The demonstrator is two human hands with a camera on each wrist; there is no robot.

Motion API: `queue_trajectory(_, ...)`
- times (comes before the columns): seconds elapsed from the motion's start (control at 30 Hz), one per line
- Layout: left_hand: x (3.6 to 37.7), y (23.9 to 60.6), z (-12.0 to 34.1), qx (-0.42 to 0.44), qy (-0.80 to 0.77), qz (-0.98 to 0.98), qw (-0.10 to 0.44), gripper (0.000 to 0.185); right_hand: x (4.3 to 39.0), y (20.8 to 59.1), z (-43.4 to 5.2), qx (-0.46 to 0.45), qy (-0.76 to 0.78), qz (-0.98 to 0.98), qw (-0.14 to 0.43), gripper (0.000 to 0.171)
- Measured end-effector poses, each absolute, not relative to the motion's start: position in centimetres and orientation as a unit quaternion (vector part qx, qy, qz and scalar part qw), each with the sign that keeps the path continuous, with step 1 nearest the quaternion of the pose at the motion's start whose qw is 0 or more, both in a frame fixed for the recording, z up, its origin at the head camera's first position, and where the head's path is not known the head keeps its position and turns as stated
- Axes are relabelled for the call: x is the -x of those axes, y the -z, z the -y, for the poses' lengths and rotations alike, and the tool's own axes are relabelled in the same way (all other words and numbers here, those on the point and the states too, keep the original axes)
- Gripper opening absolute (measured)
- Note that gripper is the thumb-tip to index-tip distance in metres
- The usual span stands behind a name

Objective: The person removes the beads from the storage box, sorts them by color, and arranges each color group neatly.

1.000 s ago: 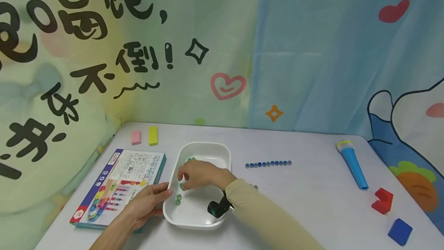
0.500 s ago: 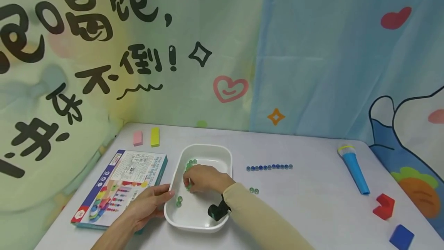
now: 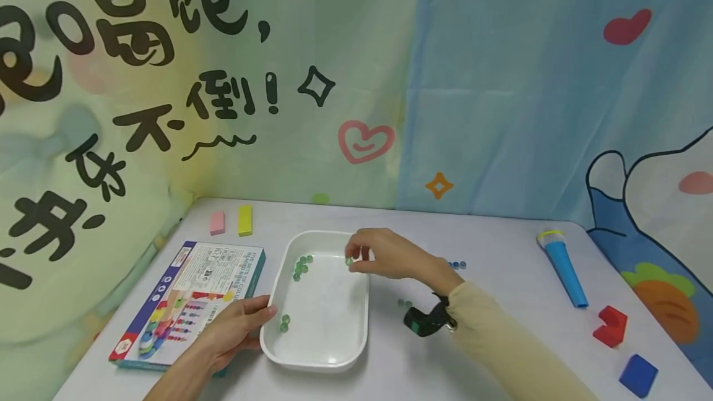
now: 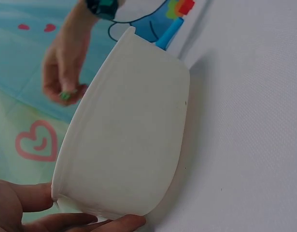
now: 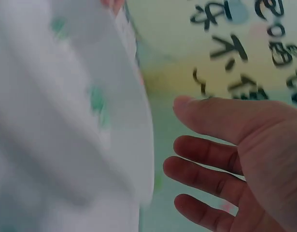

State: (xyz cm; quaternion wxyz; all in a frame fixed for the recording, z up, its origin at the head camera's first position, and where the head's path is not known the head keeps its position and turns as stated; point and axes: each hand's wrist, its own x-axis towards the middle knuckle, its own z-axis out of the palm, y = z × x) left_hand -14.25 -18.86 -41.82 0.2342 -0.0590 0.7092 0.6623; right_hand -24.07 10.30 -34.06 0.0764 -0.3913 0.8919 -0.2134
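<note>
A white tray (image 3: pixel 320 342) lies on the table with several green glass marbles (image 3: pixel 301 270) in its left part. My left hand (image 3: pixel 242 323) grips its left rim, the thumb on top and fingers underneath, as the left wrist view also shows. Over the tray's far right corner, my right hand (image 3: pixel 384 254) pinches a green marble (image 4: pixel 65 95) at its fingertips. In the right wrist view that marble does not show and the fingers (image 5: pixel 206 150) look apart.
Right of the tray are two greenish marbles (image 3: pixel 405 304) and a row of blue marbles (image 3: pixel 458 265), partly hidden by my right arm. A flat box (image 3: pixel 189 302) lies left; pink (image 3: pixel 217 223) and yellow blocks (image 3: pixel 245 220) behind it. A blue toy microphone (image 3: pixel 565 271), red (image 3: pixel 611 327) and blue blocks (image 3: pixel 639 376) lie far right.
My right hand has risen from the marbles at the tray's left and moved right to its far right corner, carrying a green marble. The left hand stays on the rim.
</note>
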Motion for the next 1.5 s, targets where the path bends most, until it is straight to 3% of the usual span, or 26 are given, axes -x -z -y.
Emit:
queue_trajectory(0.2, 14.4, 41.6, 18.9, 0.076, -0.656, -0.715, 0.231, 0.061, 23.6, 36.3, -18.2, 0.342, 0.211, -0.912, 0.078, 0.011)
queue_trajectory(0.37, 14.5, 41.6, 19.1, 0.076, -0.653, -0.717, 0.230, 0.062, 22.9, 39.6, -21.5, 0.310, 0.211, -0.922, 0.100, 0.010)
queue_trajectory(0.63, 14.4, 41.5, 19.2, 0.060, -0.661, -0.712, 0.230, 0.063, 22.1, 43.1, -21.6, 0.310, 0.210, -0.925, 0.059, 0.014)
queue_trajectory(1.0, 14.2, 41.7, 19.0, 0.073, -0.657, -0.714, 0.231, 0.063, 21.4, 43.9, -21.1, 0.281, 0.205, -0.936, 0.056, 0.016)
queue_trajectory(1.3, 14.2, 41.8, 18.8, 0.075, -0.656, -0.714, 0.234, 0.062, 22.3, 41.2, -20.9, 0.289, 0.207, -0.927, 0.119, 0.020)
queue_trajectory(1.5, 14.3, 42.0, 18.8, 0.074, -0.658, -0.711, 0.237, 0.062, 22.9, 36.7, -16.8, 0.346, 0.205, -0.911, 0.095, 0.018)
